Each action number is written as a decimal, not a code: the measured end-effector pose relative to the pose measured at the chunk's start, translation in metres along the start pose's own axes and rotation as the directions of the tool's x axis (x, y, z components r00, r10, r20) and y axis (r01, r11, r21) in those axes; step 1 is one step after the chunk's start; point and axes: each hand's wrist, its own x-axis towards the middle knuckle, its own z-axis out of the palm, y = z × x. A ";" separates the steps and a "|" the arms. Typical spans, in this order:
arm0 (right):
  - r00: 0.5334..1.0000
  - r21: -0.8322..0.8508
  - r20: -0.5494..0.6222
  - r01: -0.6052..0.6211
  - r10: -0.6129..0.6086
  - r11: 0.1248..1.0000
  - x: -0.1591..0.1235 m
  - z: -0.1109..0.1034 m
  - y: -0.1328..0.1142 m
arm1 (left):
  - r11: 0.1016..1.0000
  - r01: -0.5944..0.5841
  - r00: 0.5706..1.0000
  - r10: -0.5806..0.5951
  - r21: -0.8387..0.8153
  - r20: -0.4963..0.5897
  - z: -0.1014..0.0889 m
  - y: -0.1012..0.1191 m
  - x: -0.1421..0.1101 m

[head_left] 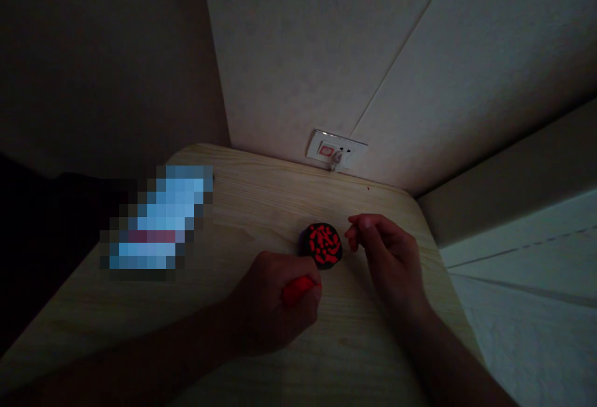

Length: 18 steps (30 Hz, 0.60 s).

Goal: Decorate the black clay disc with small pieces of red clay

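My left hand (280, 301) is closed in a fist around a bright red lump (298, 290), which shows between the thumb and the curled fingers; the rest of it is hidden. Just beyond that fist, a dark round piece (306, 246) rests on the wooden tabletop (368, 332), its upper face dotted with several small red bits (323, 239). To the right of the round piece, a little apart from it, my right hand (389, 248) hovers with thumb and fingertips brought together. Whether anything small is pinched there, I cannot make out.
On the left of the table lies a blurred-out, bright bluish rectangular thing (163, 214). At the back, a wall socket plate (336, 150) with a red switch sits just above the table edge, a plug-like piece in it. The light is dim.
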 end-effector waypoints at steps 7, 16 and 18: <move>1.000 -0.088 0.001 -0.014 0.015 0.996 0.016 -0.011 -0.016 | 1.000 -0.003 1.000 0.003 0.014 -0.001 0.001 -0.002 0.000; 0.979 -0.106 0.201 0.062 -0.040 0.992 0.030 0.009 -0.018 | 1.000 0.008 1.000 -0.008 -0.011 0.000 0.002 -0.003 0.000; 0.970 -0.174 0.238 0.098 -0.055 0.980 0.031 0.011 -0.013 | 1.000 0.011 1.000 -0.011 -0.024 0.002 0.002 -0.002 0.001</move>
